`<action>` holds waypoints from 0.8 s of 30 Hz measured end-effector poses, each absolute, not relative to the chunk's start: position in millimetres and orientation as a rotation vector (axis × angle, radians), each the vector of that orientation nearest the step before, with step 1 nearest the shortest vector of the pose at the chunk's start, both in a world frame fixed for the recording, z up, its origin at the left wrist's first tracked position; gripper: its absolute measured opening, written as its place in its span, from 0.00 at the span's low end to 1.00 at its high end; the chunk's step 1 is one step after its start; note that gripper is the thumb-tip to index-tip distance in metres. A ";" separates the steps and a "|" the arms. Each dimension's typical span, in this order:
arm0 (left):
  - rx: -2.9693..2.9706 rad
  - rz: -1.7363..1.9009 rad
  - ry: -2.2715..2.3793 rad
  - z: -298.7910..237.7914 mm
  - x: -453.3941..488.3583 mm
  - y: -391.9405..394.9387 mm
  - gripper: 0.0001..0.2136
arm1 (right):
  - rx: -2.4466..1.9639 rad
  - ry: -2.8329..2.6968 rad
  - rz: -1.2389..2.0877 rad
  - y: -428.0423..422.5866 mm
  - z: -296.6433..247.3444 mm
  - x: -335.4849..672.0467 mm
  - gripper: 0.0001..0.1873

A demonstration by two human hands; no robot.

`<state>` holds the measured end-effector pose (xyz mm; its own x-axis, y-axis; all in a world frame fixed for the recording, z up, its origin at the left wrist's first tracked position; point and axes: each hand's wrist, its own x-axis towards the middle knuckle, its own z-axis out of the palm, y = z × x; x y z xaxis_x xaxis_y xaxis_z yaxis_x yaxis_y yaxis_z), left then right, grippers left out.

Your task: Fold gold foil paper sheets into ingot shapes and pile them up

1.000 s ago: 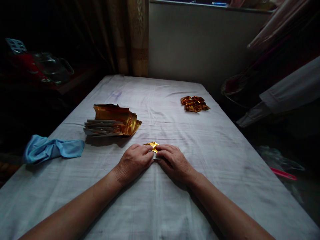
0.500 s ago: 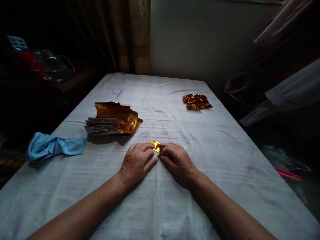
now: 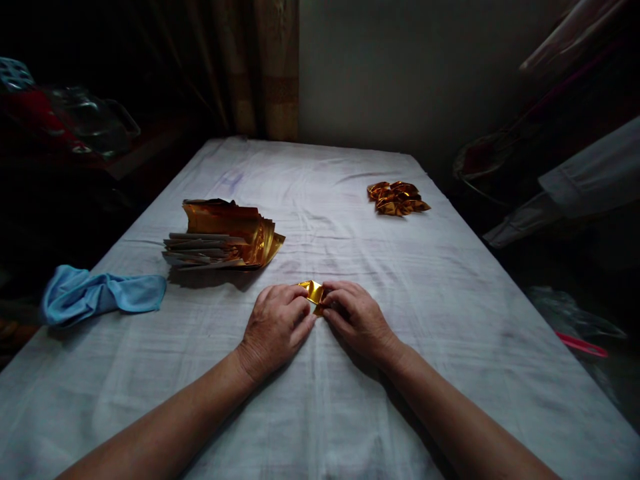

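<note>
A small piece of shiny gold foil paper [image 3: 314, 291], partly folded, lies between my hands at the middle of the table. My left hand [image 3: 277, 320] is closed on its left side, fingers bent over the edge. From the right, my right hand [image 3: 357, 317] pinches the other side between thumb and fingers. Much of the paper is hidden under the fingers. Beyond my left hand rests a stack of gold foil sheets [image 3: 225, 233], curled, with grey edges. Several folded gold foil pieces [image 3: 397, 199] sit in a cluster at the far right.
A white cloth covers the table [image 3: 310, 400]. On its left edge lies a crumpled blue cloth [image 3: 103, 293]. A glass jug [image 3: 95, 123] stands on a dark surface at the left. Clear plastic and a pink-red handle [image 3: 583, 345] are beyond the right edge.
The view has shifted slightly. Both hands stay on the gold foil paper, and a little more of its lower flap shows between the fingers.
</note>
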<state>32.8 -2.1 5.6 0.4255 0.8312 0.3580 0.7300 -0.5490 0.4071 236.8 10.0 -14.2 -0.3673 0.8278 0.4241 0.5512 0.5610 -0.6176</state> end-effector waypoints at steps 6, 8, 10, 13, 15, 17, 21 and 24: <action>2.451 0.779 1.407 4.9 34.4 -0.4 0.07 | -1.124 -2.094 0.464 9.8 -16.1 235.6 0.04; 2.451 0.775 1.410 4.1 34.9 0.1 0.06 | -1.137 -2.101 0.459 9.4 -16.3 235.6 0.04; 2.454 0.777 1.409 3.5 35.4 0.4 0.05 | -1.141 -2.104 0.454 8.9 -16.3 235.6 0.05; 2.468 0.785 1.411 3.3 36.1 0.8 0.05 | -1.138 -2.103 0.440 8.1 -16.4 235.5 0.05; 2.478 0.790 1.411 3.2 36.4 1.1 0.05 | -1.140 -2.101 0.428 7.7 -16.6 235.2 0.05; 2.475 0.793 1.416 2.8 36.5 1.4 0.05 | -1.142 -2.100 0.423 7.6 -16.7 234.9 0.06; 2.463 0.800 1.404 0.6 35.8 1.3 0.02 | -1.151 -2.100 0.439 7.5 -15.9 235.1 0.05; 2.489 0.828 1.371 -1.4 34.6 0.2 0.06 | -1.150 -2.106 0.458 7.4 -14.5 235.7 0.06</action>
<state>34.6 0.2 -1.4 0.4191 0.8233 0.3828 0.7221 -0.5578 0.4091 235.7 7.4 -14.5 -0.3740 0.8372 0.3989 0.5959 0.5465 -0.5884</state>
